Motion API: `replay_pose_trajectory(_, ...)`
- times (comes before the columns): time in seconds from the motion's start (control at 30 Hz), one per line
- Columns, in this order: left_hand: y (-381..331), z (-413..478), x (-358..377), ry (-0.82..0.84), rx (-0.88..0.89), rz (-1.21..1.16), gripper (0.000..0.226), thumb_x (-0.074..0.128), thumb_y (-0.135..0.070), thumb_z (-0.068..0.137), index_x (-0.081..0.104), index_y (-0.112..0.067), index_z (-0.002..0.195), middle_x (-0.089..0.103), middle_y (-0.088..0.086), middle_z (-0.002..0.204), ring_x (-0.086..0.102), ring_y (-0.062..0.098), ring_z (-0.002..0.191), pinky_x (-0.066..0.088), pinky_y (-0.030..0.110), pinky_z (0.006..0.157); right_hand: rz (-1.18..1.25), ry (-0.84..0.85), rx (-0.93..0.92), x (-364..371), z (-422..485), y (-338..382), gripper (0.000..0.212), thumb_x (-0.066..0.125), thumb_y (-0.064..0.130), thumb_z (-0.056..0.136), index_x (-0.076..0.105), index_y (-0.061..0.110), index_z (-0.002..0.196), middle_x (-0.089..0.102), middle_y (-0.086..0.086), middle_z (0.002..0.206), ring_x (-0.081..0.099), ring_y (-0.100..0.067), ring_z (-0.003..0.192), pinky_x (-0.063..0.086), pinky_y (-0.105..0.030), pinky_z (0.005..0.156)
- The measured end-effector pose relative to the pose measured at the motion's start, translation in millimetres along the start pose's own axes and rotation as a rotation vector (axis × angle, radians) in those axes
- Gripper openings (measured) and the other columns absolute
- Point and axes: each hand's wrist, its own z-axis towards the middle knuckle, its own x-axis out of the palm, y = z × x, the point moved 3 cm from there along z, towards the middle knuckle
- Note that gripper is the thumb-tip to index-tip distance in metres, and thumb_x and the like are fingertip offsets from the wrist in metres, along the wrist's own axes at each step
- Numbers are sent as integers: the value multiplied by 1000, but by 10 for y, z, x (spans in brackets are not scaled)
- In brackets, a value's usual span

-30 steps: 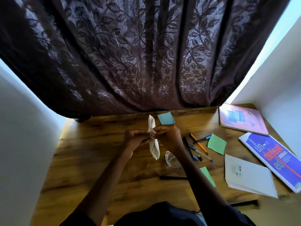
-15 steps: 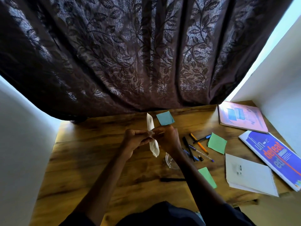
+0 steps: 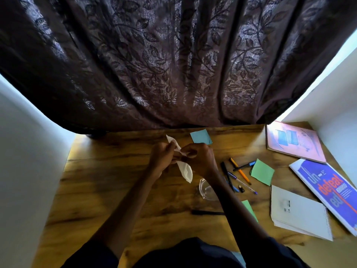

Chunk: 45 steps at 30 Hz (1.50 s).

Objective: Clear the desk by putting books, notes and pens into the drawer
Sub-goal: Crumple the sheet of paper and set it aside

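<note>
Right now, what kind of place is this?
Probably a study desk at home, beside a window. A brown wooden desk holds a blue notebook with orange lettering, a scatter of coloured pens and a square green paper note, and a dark leaf-patterned curtain hangs behind.

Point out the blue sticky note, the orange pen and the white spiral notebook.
blue square sticky note (image 3: 201, 136), head view, centre of the sheet.
orange pen (image 3: 244, 176), head view, lower half of its barrel.
white spiral notebook (image 3: 297, 209), head view, centre of its cover.
</note>
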Motion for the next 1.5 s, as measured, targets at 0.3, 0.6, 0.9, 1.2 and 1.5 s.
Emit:
replay_pose_trajectory(0.3,-96,158,-24,-38,212,238,39,45,-27,106,50,-12,142,61,4,131,65,16,110,61,34,85,-90,-5,-63,-121,258,-103,16,82,11,77,81,18,91,78,6,88,73,-8,75,60,-34,62)
replay_pose_trajectory(0.6,411,250,-255,-91,112,451,39,63,-29,97,54,-16,133,65,-1,113,64,13,95,55,30,79,-226,31,56,-209,374,-264,20,78,6,81,79,20,95,77,5,94,71,-4,79,57,-22,62)
replay_pose_trajectory(0.9,803,252,-202,-24,-39,596,41,68,-19,95,56,-8,132,69,8,121,66,22,111,49,24,81,-193,187,-39,-33,378,-315,18,80,2,78,81,15,90,78,3,93,70,-4,75,57,-20,65)
replay_pose_trajectory(1.2,800,290,-157,106,-2,619,90,82,-29,81,30,-22,154,33,6,158,33,30,145,43,48,110,-172,144,-73,-114,338,-308,15,80,8,81,80,17,94,78,5,94,70,-2,77,58,-20,68)
replay_pose_trajectory(1.5,752,478,62,185,298,704,35,70,-26,92,61,-24,126,65,-3,125,61,15,114,55,38,95,-185,140,-15,110,280,-432,17,80,7,81,79,14,97,78,2,98,70,-6,82,60,-26,71)
